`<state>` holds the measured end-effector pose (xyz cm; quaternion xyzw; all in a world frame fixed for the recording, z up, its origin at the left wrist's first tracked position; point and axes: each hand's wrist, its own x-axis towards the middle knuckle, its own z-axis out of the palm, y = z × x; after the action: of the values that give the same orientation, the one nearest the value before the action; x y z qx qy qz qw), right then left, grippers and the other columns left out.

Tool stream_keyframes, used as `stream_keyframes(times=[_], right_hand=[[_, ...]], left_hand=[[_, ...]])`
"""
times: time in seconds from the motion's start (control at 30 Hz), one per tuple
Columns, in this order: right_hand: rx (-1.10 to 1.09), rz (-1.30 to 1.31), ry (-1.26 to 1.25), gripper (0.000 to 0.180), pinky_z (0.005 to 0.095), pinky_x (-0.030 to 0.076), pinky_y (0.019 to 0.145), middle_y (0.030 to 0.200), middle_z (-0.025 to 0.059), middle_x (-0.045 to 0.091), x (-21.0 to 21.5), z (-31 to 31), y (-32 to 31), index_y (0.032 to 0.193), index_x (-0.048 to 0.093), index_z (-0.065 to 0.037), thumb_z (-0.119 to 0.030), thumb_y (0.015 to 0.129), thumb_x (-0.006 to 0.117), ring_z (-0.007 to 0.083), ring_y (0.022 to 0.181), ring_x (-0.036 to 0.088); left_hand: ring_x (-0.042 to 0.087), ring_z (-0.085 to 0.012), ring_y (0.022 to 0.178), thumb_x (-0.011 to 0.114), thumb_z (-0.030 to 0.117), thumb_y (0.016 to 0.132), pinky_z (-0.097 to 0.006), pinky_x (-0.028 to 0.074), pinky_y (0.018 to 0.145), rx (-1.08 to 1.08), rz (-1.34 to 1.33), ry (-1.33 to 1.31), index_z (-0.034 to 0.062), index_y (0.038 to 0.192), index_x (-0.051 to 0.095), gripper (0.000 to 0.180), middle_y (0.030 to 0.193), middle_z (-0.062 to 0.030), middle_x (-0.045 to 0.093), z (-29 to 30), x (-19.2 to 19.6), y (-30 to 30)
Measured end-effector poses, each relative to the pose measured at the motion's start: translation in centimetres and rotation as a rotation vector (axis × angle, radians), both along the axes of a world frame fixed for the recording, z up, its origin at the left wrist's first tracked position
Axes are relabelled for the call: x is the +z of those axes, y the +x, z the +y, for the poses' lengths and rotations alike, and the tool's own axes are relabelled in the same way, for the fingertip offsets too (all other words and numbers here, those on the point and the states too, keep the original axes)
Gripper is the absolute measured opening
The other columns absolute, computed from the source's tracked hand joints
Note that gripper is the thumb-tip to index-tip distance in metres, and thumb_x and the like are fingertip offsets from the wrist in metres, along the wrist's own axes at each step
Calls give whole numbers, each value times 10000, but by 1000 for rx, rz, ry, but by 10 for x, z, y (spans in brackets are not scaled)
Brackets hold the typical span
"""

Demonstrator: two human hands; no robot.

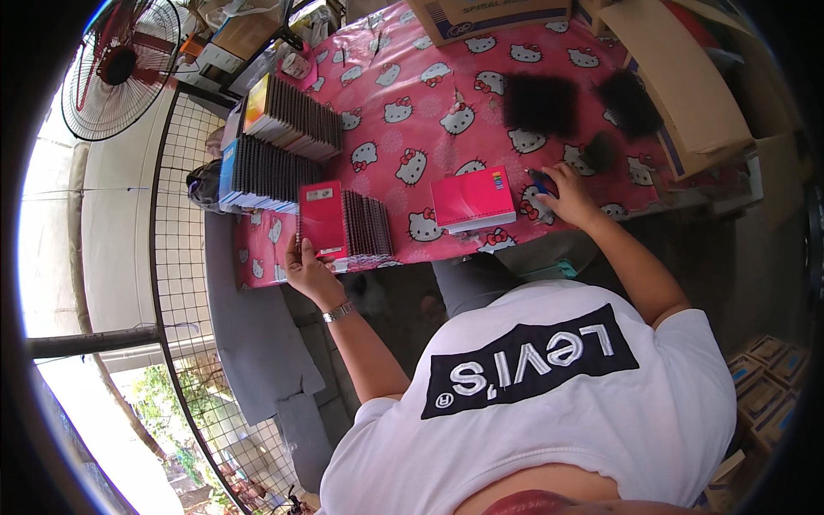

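At the table's near left, my left hand (311, 273) has its fingers closed on the lower edge of a red spiral notebook (321, 215). That notebook leans against a row of red notebooks (367, 225) standing with dark spiral bindings. My right hand (566, 194) is closed around a small dark hand tool with a bit of blue (542, 182); its exact kind is unclear. Between my hands lies a stack of red-covered pads (473, 197) with a line of punched holes along the near edge. Just beyond my right hand sits a small clump of black binding coils (598, 152).
Larger heaps of black coils (541, 103) lie farther back on the pink patterned tablecloth (378, 124). Blue-covered notebooks (266, 172) and yellow-covered ones (292, 116) stand in rows at left. Cardboard boxes (687, 86) border the right side, and a fan (118, 65) stands at far left.
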<state>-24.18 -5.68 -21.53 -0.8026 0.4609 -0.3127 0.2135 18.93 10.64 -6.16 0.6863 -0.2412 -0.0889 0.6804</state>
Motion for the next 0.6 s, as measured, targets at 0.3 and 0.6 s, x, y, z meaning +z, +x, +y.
stream_keyframes(times=[0.3, 0.6], right_hand=[[-654, 285, 212, 469, 463, 465, 1009, 1224, 199, 646, 9, -154, -26, 1275, 591, -65, -353, 909, 649, 376, 1205, 572], [-643, 118, 414, 602, 410, 488, 992, 1241, 193, 652, -7, -181, -23, 1358, 543, -50, -206, 818, 758, 330, 1152, 626]], left_hand=[[625, -136, 740, 655, 61, 912, -298, 519, 625, 99, -402, 331, -46, 1197, 664, 304, 1041, -112, 719, 17, -42, 38], [581, -337, 1131, 786, 119, 763, -465, 466, 955, -466, -1003, 201, 62, 1066, 685, 324, 1123, -128, 662, -44, -5, -91]])
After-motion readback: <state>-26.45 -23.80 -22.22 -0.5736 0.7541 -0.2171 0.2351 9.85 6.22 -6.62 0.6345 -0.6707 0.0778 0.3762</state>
